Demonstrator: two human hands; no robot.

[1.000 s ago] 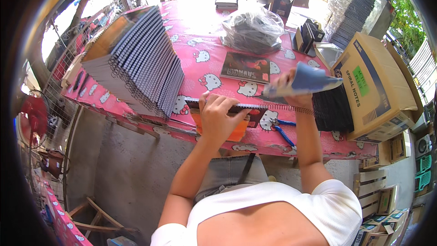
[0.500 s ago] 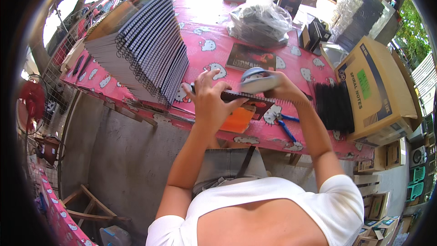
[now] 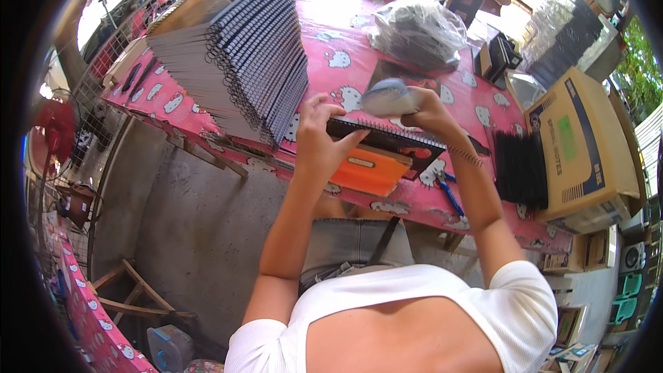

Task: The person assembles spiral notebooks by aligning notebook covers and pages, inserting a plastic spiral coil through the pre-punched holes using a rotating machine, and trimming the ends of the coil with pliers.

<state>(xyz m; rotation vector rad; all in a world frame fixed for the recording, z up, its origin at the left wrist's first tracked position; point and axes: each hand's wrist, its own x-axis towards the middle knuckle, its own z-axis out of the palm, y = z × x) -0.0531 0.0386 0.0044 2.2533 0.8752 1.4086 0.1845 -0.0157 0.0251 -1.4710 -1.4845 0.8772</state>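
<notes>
Your left hand (image 3: 319, 139) presses flat on the near end of the dark spiral notebook (image 3: 387, 139), pinning it to the pink table (image 3: 359, 69) so it cannot slide. Your right hand (image 3: 427, 112) grips a curled bluish sheet (image 3: 387, 97) above the notebook's far edge (the stacked notebooks (image 3: 255, 55) stand left of it).

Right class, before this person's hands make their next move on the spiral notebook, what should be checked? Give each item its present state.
1. Left hand steadies the dark spiral notebook at its near-left end: ok.
2. Right hand grips the pale blue curled cover: ok.
3. Notebook lies flat on the pink table: ok.
4. Wire coil fully threaded: cannot tell.
5. Blue-handled tool within reach: ok.
6. Stack of bound notebooks apart from the hands: ok.
</notes>
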